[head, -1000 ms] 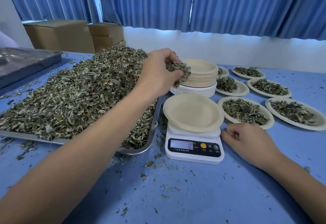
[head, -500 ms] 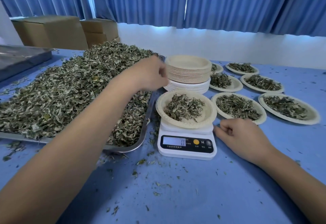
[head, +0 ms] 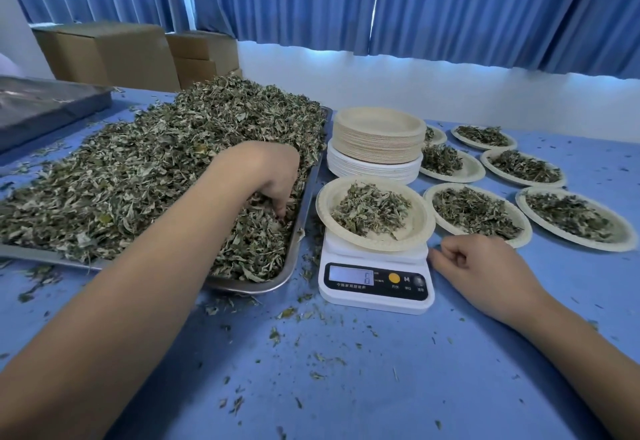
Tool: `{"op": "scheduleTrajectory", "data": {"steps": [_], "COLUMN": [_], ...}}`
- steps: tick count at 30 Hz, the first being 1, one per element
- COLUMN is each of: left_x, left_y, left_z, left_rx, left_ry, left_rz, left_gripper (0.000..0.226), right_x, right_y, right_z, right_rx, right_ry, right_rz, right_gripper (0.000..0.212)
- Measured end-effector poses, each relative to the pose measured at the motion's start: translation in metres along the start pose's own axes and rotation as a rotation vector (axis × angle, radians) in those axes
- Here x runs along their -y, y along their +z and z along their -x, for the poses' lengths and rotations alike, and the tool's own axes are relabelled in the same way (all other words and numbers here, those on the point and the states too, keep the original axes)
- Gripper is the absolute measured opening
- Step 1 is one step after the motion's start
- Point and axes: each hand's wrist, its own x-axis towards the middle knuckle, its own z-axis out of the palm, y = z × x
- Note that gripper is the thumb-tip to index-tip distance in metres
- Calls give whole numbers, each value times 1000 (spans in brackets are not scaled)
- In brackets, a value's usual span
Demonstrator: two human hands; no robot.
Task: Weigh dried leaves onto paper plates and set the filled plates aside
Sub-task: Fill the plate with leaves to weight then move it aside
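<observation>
1. Blue-covered table (head: pixel 346 387), blue curtains (head: pixel 450 6) behind.
2. Noted pale paper plate (head: pixel 420 228) centred on white scale (head: pixel 375 287), carrying a loose grey-green mound of crinkled dried leaves (head: pixel 370 211).
3. Found left hand (head: pixel 273 176) down in leaf heap (head: pixel 138 169) on steel tray (head: pixel 294 231), fingertips buried; cannot tell whether closed on leaves.
4. Found right hand (head: pixel 485 266) on table just beside scale, fingers loosely curled, holding nothing.
5. Versus 0.5 s ago: left hand lowered from beside plate stack (head: pixel 377 138) into heap; right hand and plate load unchanged.
</observation>
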Motion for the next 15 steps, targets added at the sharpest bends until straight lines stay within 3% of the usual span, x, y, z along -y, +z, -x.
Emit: {"op": "scheduleTrajectory", "data": {"steps": [6, 15], "left_x": [4, 13], "left_y": [-11, -21], "left_z": [2, 5], "left_rx": [-217, -343], "left_ry": [-46, -38], "left_rz": [88, 119], "left_gripper": [20, 12], "right_x": [0, 0], "right_y": [1, 0], "right_z": [0, 0], "right_rx": [-6, -1], "right_ry": [1, 8], "right_rz": [21, 16], "right_gripper": [54, 54]}}
